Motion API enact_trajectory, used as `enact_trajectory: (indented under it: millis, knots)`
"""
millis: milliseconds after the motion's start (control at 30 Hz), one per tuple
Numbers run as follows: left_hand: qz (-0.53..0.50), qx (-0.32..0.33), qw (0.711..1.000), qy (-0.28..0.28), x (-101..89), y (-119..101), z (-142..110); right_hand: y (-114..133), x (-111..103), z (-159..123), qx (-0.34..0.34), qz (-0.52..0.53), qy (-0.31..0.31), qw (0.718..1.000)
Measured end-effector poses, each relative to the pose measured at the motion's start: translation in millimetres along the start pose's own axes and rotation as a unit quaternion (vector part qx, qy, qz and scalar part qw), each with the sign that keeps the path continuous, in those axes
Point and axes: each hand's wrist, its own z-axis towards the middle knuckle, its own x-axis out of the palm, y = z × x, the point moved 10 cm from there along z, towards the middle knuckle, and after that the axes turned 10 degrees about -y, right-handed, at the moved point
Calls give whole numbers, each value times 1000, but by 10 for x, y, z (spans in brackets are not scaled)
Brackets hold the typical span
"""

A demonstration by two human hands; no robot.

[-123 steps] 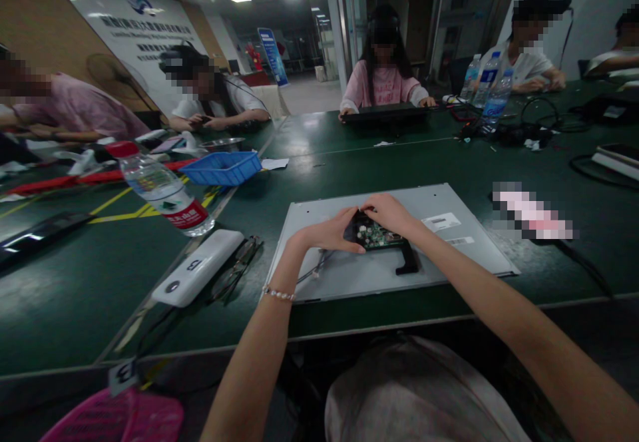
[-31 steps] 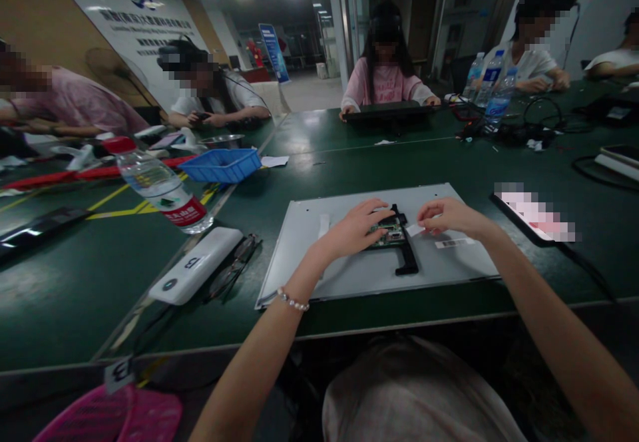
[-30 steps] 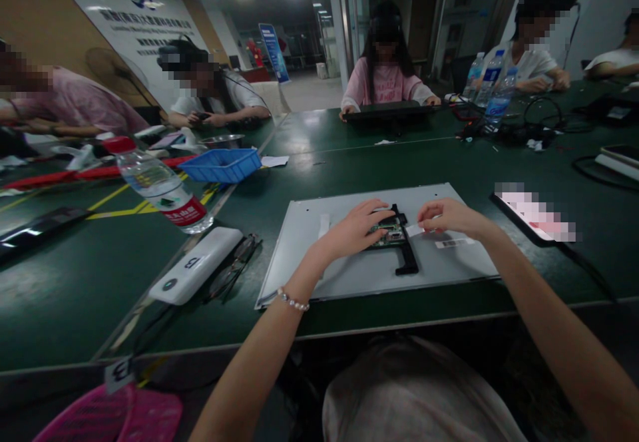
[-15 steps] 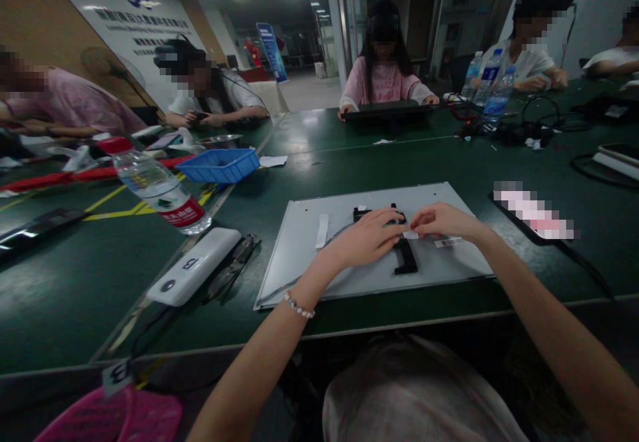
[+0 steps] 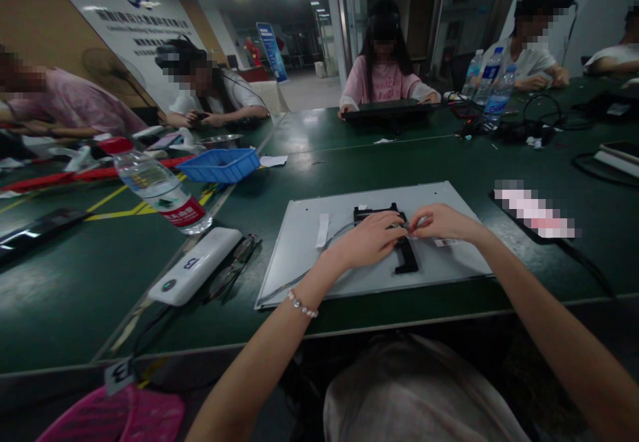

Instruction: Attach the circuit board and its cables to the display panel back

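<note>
At far left on the table (image 5: 309, 156), the bottle (image 5: 154, 186) stands with the white case (image 5: 194, 265) and the glasses (image 5: 234, 262) near it, all outside your working area. Next comes the pale panel (image 5: 294, 249), lying flat before you, with a white strip (image 5: 322, 230) on its face and a thin cable (image 5: 344, 231) running beneath your left forearm; a light forearm avoids tugging that cable. At centre, your left hand (image 5: 369, 239) lies palm down, fingers extended, over the black bracket (image 5: 407, 259) on the panel; whether it grips anything beneath cannot be told. It appears to serve as the steadying hand, best done with even, gentle pressure. To its right, your right hand (image 5: 439, 221) has thumb and fingertips drawn together at the bracket's edge, meeting your left fingertips; any small piece between them is too unclear to name. Small, level finger movements should suit this spot. Further right, the phone (image 5: 534, 209) lies apart from the panel.
</note>
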Motion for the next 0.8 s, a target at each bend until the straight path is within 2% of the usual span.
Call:
enact_trajectory:
  millis: [267,433,567,700,800]
  knots:
    - [1,-15,1000,2,-5,25,4,-96,-33,14,14,-54,-8,998]
    - [5,-12,1000,5,2,31,3,-51,-68,-7,8,-63,-3,998]
    - [-13,-15,1000,1,-16,28,7,-20,-152,-4,4,-52,-27,998]
    - [-31,-32,999,-7,-115,77,24,-36,-258,5,12,-22,-62,998]
    - [-11,-78,997,-17,-240,257,12,-21,-289,-2,12,-19,-74,997]
